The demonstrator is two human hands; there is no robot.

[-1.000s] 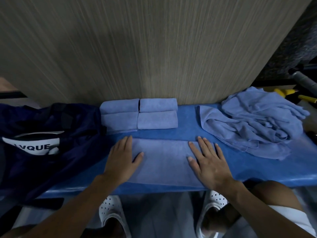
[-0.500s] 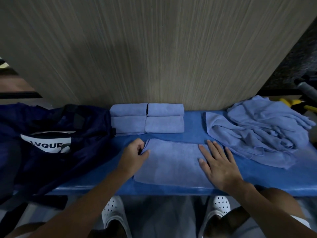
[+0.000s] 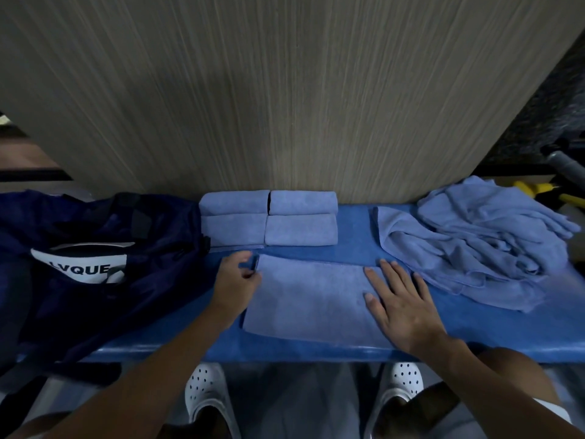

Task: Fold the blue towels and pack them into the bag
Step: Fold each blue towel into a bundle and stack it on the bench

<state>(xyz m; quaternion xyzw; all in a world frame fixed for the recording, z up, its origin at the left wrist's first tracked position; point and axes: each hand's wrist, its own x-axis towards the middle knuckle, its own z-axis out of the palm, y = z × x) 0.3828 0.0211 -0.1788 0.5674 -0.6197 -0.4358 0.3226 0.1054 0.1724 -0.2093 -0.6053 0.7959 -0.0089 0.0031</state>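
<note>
Pinching the left edge of the flat light-blue microfibre towel (image 3: 310, 299), the left hand (image 3: 237, 280) seems to begin a fold while the right hand (image 3: 402, 299) lies flat, pinning the other end to the blue tabletop (image 3: 354, 251); next, that edge should carry rightward.

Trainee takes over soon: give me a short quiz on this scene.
1. True or false: the right hand lies flat on the spread towel.
2. How many folded towels show by the wall?
3. The left hand: A) pinches the spread towel's far left corner, B) lies flat, C) hangs idle.
Key: 1 true; 2 four; 3 A.
</note>
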